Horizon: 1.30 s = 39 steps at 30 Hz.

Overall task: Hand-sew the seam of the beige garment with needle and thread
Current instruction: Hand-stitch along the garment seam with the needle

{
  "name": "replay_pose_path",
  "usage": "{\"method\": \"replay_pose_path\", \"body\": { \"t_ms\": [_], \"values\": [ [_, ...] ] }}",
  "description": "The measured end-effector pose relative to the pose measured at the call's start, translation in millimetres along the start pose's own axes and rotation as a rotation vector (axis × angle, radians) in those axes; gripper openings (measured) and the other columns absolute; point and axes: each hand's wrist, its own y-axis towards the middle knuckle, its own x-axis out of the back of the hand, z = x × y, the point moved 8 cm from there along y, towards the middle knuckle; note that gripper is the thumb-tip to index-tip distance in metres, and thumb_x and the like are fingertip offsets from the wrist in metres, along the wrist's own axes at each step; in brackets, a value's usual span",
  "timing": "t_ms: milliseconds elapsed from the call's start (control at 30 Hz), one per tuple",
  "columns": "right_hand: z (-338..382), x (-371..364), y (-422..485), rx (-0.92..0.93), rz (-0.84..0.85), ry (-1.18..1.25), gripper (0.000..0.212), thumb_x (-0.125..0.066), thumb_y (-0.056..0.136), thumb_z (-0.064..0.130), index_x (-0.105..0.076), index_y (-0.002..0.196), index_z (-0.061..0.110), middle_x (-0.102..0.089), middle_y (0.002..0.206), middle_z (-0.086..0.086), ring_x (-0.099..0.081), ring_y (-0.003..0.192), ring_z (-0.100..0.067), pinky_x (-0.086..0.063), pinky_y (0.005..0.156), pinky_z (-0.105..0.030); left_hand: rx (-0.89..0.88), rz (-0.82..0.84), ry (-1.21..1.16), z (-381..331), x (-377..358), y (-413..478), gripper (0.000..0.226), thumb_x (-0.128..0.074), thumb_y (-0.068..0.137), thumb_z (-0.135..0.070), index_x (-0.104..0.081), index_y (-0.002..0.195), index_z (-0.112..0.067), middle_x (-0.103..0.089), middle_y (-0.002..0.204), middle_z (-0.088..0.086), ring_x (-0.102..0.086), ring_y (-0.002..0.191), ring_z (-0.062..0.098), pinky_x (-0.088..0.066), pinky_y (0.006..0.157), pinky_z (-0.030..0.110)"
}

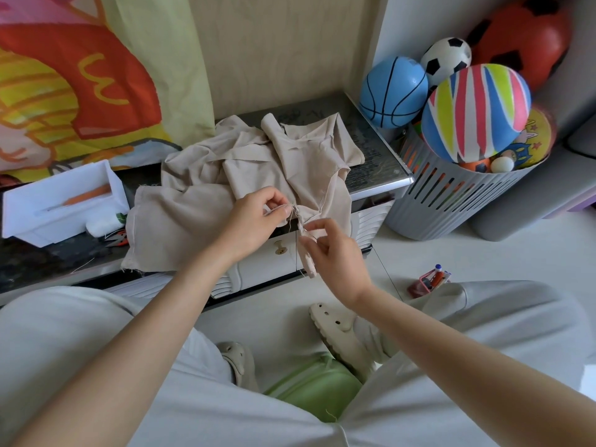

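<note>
Nearest the camera: 2 knees in pale grey trousers, a green stool (pixel 317 387) between them, and 2 cream slippers (pixel 338 330) on the white floor. Both bare forearms reach forward and converge over the front edge of the bench (pixel 377 150). Left hand (pixel 254 221): back of the hand up, wrist straight, grip closed. Thumb and forefinger pinch a gathered fold of the beige garment (pixel 225 175) at its seam, and the other fingers curl beneath. Right hand (pixel 335 250): just beside and below the left, wrist bent upward, palm turned toward the left hand. Its thumb and forefinger tips are together on a fine pale thread (pixel 292 217) that runs up to the pinched fold, while the remaining fingers are loosely bent and apart. Whether a needle sits in that pinch is too small to tell. A narrow strip of the garment hangs below the right hand, over the bench front. The rest of the garment lies crumpled across the dark bench top. A white box (pixel 61 201) stands on the bench to the left. On the floor to the right lies a small red case (pixel 429 280). Further right, a grey slotted basket (pixel 451 195) holds a striped ball (pixel 474 114) and a blue ball (pixel 393 91). A brightly printed cloth (pixel 64 75) hangs at far left.
</note>
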Motion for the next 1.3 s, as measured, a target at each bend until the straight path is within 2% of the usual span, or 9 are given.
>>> {"method": "replay_pose_path", "body": {
  "t_ms": [200, 333, 467, 567, 633, 733, 967, 1100, 1300],
  "values": [
    [16.1, -4.5, 17.9, -0.082, 0.02, 0.082, 0.017, -0.05, 0.096, 0.034, -0.059, 0.1, 0.02, -0.046, 0.039, 0.026, -0.047, 0.042, 0.004, -0.028, 0.046, -0.017, -0.019, 0.006, -0.008, 0.7, -2.4, 2.2, 0.015, -0.06, 0.09, -0.011, -0.058, 0.079, -0.022, -0.058, 0.073, -0.005, -0.053, 0.075, 0.016, -0.045, 0.076, 0.029],
    [15.7, -6.4, 23.1, -0.118, 0.008, 0.112, 0.021, -0.052, 0.096, 0.033, -0.056, 0.078, 0.022, -0.044, 0.038, 0.02, -0.044, 0.04, 0.001, -0.025, 0.047, -0.022, -0.012, 0.002, -0.022, 4.0, -2.3, 3.0, 0.017, -0.061, 0.09, -0.012, -0.059, 0.077, -0.024, -0.061, 0.077, 0.002, -0.056, 0.077, 0.023, -0.049, 0.081, 0.037],
    [11.6, -8.4, 16.4, -0.117, 0.04, 0.112, 0.024, -0.054, 0.094, 0.029, -0.054, 0.072, 0.019, -0.044, 0.038, 0.017, -0.047, 0.042, 0.003, -0.027, 0.049, -0.021, -0.004, -0.006, -0.032, 5.4, -0.3, 3.8, 0.017, -0.061, 0.09, -0.01, -0.058, 0.078, -0.022, -0.059, 0.074, -0.004, -0.055, 0.074, 0.015, -0.046, 0.077, 0.03],
    [5.9, -12.9, 10.7, -0.115, 0.069, 0.062, 0.027, -0.056, 0.093, 0.029, -0.049, 0.067, 0.03, -0.048, 0.04, 0.016, -0.047, 0.044, -0.003, -0.037, 0.053, -0.029, -0.007, -0.002, -0.039, 6.5, 0.3, 4.6, 0.019, -0.06, 0.089, -0.009, -0.058, 0.077, -0.023, -0.059, 0.072, -0.007, -0.059, 0.071, 0.009, -0.046, 0.076, 0.027],
    [2.8, -16.2, 8.4, -0.108, 0.089, 0.026, 0.024, -0.057, 0.092, 0.03, -0.051, 0.069, 0.029, -0.045, 0.043, 0.008, -0.043, 0.047, -0.009, -0.041, 0.058, -0.031, -0.012, -0.002, -0.033, 6.1, -0.1, 4.0, 0.019, -0.06, 0.09, -0.009, -0.058, 0.077, -0.023, -0.059, 0.071, -0.009, -0.056, 0.064, -0.003, -0.044, 0.07, 0.018],
    [2.9, -19.4, 4.8, -0.074, 0.124, -0.03, 0.019, -0.058, 0.092, 0.03, -0.056, 0.075, 0.022, -0.036, 0.046, 0.006, -0.035, 0.048, -0.012, -0.032, 0.054, -0.027, -0.026, 0.0, -0.017, 3.7, -0.8, 3.4, 0.02, -0.06, 0.09, -0.009, -0.057, 0.076, -0.024, -0.058, 0.069, -0.011, -0.053, 0.059, -0.008, -0.04, 0.064, 0.009],
    [4.5, -21.5, 0.6, -0.027, 0.167, -0.108, 0.017, -0.059, 0.09, 0.028, -0.056, 0.073, 0.027, -0.041, 0.048, 0.006, -0.039, 0.051, -0.011, -0.032, 0.054, -0.026, -0.028, 0.002, -0.014, 2.0, -0.8, 2.4, 0.02, -0.059, 0.09, -0.009, -0.057, 0.076, -0.023, -0.057, 0.069, -0.01, -0.054, 0.06, -0.006, -0.041, 0.065, 0.009],
    [2.3, -22.5, -1.9, -0.028, 0.194, -0.129, 0.017, -0.058, 0.09, 0.027, -0.057, 0.073, 0.027, -0.042, 0.048, 0.005, -0.041, 0.051, -0.011, -0.032, 0.053, -0.025, -0.018, 0.007, -0.009, 3.2, -2.0, 1.0, 0.022, -0.06, 0.09, -0.01, -0.057, 0.075, -0.026, -0.058, 0.071, -0.009, -0.057, 0.071, 0.009, -0.044, 0.07, 0.018],
    [-1.0, -3.3, 8.9, -0.045, 0.072, 0.021, 0.012, -0.059, 0.092, 0.031, -0.051, 0.097, 0.023, -0.044, 0.045, 0.009, -0.039, 0.047, -0.009, -0.032, 0.051, -0.024, -0.018, 0.01, -0.01, 0.3, -1.3, -0.1, 0.018, -0.06, 0.09, -0.01, -0.058, 0.077, -0.022, -0.058, 0.071, -0.009, -0.055, 0.066, 0.0, -0.042, 0.069, 0.015]
  ]
}}
